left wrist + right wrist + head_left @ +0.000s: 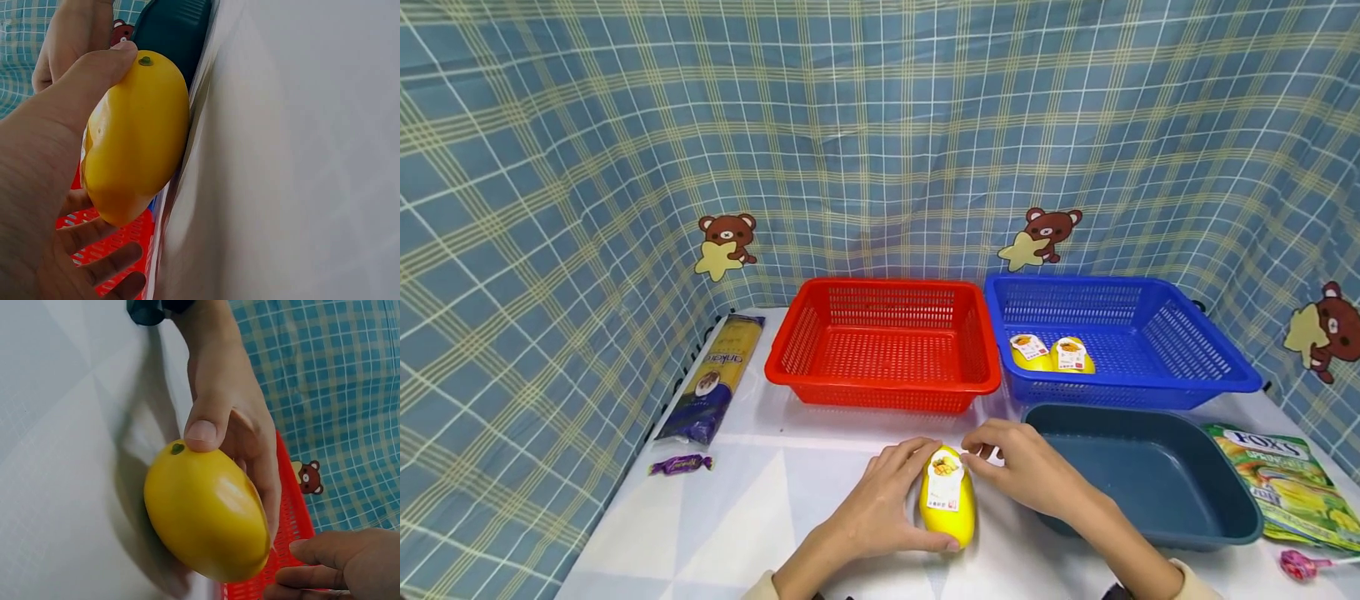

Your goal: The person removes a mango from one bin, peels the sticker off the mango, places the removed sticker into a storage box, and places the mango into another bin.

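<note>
A yellow toy mango (951, 527) with a white label (943, 483) stands close over the table in front of the red basket. My left hand (880, 510) grips it between the thumb, pressed near the green stem in the left wrist view, and fingers at the far end. Beside the label's upper right corner is my right hand (1018, 467), fingers loosely bent. In the right wrist view, the right hand (350, 562) shows its fingertips just off the mango (206, 512), next to the label's edge. Two similar labelled mangoes (1072, 357) lie in the blue basket (1150, 333).
The red basket (887, 387) stands at the back middle. A dark teal tub (1135, 467) sits right of my right hand, with a green FOX'S bag (1288, 483) and pink lollipop (1300, 565) beyond it. At left lie a pasta packet (715, 379) and purple-wrapped candy (681, 465).
</note>
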Demonstrator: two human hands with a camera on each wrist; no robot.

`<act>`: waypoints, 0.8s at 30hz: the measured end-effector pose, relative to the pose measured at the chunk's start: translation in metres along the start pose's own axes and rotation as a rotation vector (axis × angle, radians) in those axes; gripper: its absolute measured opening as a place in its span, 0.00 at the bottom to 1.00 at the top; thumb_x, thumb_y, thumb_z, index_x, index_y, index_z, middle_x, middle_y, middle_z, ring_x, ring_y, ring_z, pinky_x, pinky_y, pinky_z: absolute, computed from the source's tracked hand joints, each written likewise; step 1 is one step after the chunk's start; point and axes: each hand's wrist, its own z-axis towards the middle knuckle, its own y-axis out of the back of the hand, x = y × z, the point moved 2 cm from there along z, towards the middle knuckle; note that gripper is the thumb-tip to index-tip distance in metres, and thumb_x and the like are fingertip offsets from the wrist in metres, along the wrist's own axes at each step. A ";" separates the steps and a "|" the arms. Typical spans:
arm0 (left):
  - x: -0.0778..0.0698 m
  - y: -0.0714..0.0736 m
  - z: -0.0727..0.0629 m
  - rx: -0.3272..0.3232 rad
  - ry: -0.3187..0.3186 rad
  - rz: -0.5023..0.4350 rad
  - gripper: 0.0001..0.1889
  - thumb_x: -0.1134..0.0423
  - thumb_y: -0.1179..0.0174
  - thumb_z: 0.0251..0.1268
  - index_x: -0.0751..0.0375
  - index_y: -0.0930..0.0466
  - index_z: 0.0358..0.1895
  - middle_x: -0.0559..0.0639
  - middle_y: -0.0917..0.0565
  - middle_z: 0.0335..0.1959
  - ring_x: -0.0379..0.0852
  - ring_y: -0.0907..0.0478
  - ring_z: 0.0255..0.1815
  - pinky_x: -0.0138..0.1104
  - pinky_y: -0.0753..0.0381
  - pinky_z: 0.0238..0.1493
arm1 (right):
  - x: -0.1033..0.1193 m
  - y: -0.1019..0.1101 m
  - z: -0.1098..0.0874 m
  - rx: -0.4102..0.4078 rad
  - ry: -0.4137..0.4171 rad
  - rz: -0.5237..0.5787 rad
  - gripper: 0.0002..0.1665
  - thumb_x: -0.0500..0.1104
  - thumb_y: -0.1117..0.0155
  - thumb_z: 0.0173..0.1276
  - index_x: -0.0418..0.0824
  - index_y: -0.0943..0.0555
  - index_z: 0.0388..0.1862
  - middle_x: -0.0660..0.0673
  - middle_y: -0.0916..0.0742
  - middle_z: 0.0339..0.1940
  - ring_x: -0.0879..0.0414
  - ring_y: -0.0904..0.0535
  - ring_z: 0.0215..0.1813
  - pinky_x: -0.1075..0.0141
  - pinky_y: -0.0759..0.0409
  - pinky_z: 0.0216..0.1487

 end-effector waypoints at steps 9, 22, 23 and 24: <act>0.000 -0.002 0.003 0.014 -0.002 0.005 0.56 0.22 0.33 0.40 0.42 0.40 0.76 0.39 0.35 0.71 0.39 0.38 0.70 0.42 0.31 0.62 | -0.007 -0.007 0.000 0.005 0.001 0.022 0.03 0.39 0.31 0.68 0.47 0.14 0.39 0.62 0.19 0.28 0.66 0.24 0.33 0.66 0.20 0.35; 0.003 -0.002 0.007 0.018 0.004 -0.010 0.56 0.24 0.31 0.41 0.43 0.40 0.76 0.40 0.35 0.71 0.40 0.37 0.70 0.42 0.31 0.61 | -0.009 -0.007 0.008 0.023 -0.038 0.053 0.04 0.43 0.28 0.66 0.43 0.14 0.35 0.60 0.18 0.27 0.64 0.23 0.32 0.68 0.21 0.34; 0.003 -0.002 0.007 0.020 0.006 -0.010 0.56 0.24 0.31 0.41 0.43 0.40 0.76 0.40 0.35 0.71 0.40 0.37 0.70 0.42 0.31 0.62 | -0.009 -0.007 0.008 0.024 -0.039 0.056 0.04 0.42 0.28 0.66 0.43 0.14 0.35 0.59 0.18 0.27 0.64 0.23 0.32 0.68 0.21 0.34; 0.004 -0.003 0.007 0.021 0.007 -0.011 0.56 0.24 0.31 0.41 0.43 0.40 0.76 0.40 0.35 0.71 0.40 0.37 0.70 0.43 0.31 0.62 | -0.009 -0.007 0.007 0.025 -0.043 0.055 0.03 0.42 0.29 0.67 0.43 0.14 0.35 0.59 0.18 0.28 0.64 0.23 0.32 0.69 0.21 0.34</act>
